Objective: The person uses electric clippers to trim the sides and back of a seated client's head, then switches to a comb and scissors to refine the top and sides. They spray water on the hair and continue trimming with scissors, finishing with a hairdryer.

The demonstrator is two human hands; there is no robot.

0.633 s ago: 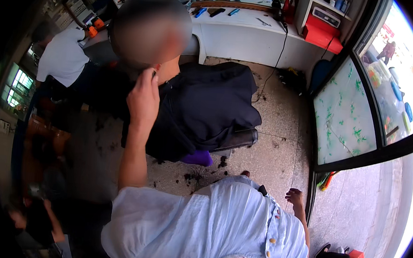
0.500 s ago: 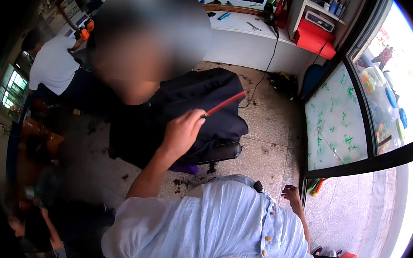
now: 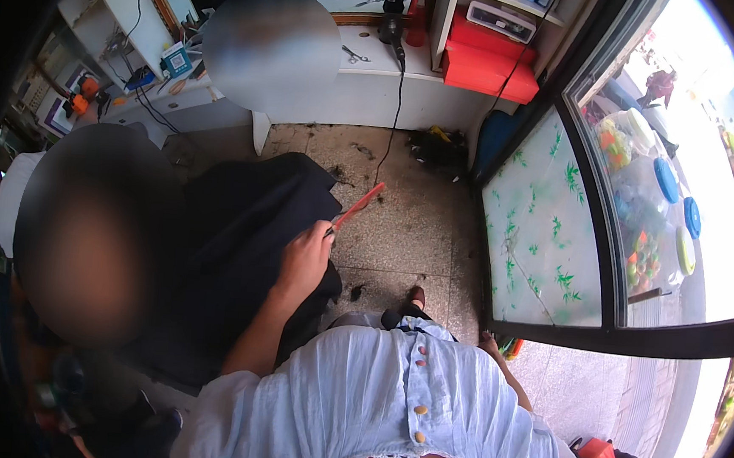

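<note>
My left hand is closed around one end of a slim red comb, which points up and away to the right. Beside that hand spreads the black cape of a seated person, whose head is blurred, on my left. The comb is held out past the cape's right edge, over the floor. My right arm hangs down at my side, with the right hand low near the door frame. Its fingers are too small and partly covered to make out.
Ahead stands a white counter with scissors and a black hair dryer whose cord hangs down. Red boxes sit at its right end. Hair clippings lie on the speckled floor. A framed glass door stands to my right.
My view has swung to the right, so the seated person and cape now lie farther left. The comb stays in my left hand. My right hand has dropped closer to my side.
</note>
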